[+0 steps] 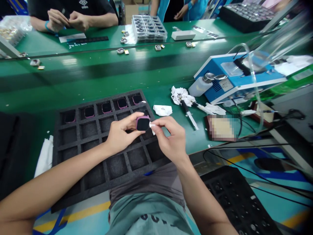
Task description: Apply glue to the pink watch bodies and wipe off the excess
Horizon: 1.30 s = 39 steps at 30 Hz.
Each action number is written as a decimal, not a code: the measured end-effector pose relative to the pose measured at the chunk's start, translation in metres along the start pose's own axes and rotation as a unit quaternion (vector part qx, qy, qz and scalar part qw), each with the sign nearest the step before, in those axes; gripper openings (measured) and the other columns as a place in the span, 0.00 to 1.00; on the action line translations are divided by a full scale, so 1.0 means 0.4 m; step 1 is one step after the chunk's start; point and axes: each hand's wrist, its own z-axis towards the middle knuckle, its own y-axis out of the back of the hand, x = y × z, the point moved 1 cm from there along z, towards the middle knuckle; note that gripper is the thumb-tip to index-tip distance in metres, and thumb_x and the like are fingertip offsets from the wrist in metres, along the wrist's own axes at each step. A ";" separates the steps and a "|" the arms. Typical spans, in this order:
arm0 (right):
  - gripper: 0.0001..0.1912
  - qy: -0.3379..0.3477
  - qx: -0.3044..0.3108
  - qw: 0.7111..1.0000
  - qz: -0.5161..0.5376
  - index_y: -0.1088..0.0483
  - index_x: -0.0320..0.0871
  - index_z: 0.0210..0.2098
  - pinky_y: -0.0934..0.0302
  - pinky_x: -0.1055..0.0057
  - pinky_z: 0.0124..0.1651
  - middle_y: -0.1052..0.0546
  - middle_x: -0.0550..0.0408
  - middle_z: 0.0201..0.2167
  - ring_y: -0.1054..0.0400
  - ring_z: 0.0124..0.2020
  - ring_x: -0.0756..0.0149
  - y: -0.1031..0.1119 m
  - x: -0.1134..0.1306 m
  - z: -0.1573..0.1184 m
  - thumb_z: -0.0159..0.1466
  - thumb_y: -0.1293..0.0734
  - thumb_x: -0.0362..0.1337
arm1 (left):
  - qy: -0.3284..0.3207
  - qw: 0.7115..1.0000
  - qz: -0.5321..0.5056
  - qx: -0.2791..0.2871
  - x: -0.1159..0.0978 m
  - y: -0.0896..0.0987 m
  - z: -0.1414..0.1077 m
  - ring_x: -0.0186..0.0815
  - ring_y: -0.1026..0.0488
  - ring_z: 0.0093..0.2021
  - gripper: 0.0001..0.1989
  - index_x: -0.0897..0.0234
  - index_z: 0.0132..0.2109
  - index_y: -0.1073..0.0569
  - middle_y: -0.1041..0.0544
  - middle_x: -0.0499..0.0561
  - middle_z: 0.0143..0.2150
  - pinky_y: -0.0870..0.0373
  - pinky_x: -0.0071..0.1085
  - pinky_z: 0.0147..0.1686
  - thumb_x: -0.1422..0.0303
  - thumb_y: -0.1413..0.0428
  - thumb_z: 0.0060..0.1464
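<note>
Between the thumb and fingers of my left hand (123, 133) is a smartwatch case (143, 124) with a purple frame and a dark screen facing up. My right hand (171, 135) pinches a small piece of white tissue (152, 126) against the right edge of the case. Both hands are over a black foam tray (114, 163) divided into square compartments. Along the tray's far row sit several similar purple-framed cases, one of them a watch case (107, 107) near the middle. The nearer compartments in view show bare foam.
Right of the tray lie a folded white wipe (162, 110), crumpled tissue (181, 94) and a syringe (192, 119). Beyond stand a pump bottle (201, 85) and a blue machine (220, 78) with tubing. Across the green conveyor (97, 70), other people work. Another black tray (234, 199) is low at right.
</note>
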 end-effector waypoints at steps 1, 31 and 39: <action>0.05 -0.024 0.021 0.999 0.001 0.24 0.45 0.37 0.32 0.67 0.43 0.20 0.55 0.35 0.26 0.39 0.67 -0.002 -0.012 -0.008 0.69 0.32 0.32 | 0.066 0.996 -0.055 0.007 0.000 -0.001 0.004 0.34 0.15 0.36 0.29 0.67 0.59 0.23 0.13 0.51 0.39 0.19 0.25 0.43 0.72 0.28 0.49; 0.06 -0.018 0.030 0.999 -0.031 0.24 0.45 0.39 0.33 0.64 0.44 0.21 0.54 0.36 0.27 0.40 0.65 0.053 -0.060 0.035 0.70 0.34 0.35 | 0.235 0.946 -0.195 0.109 -0.004 -0.013 0.015 0.37 0.16 0.36 0.34 0.69 0.58 0.24 0.15 0.51 0.36 0.19 0.32 0.42 0.73 0.27 0.42; 0.07 0.074 0.087 0.986 -0.125 0.24 0.46 0.38 0.37 0.62 0.43 0.20 0.54 0.35 0.31 0.39 0.63 0.037 -0.014 0.033 0.71 0.34 0.32 | 0.153 0.972 -0.086 0.154 0.003 -0.019 -0.008 0.34 0.18 0.35 0.31 0.68 0.60 0.24 0.16 0.48 0.33 0.21 0.29 0.41 0.73 0.33 0.48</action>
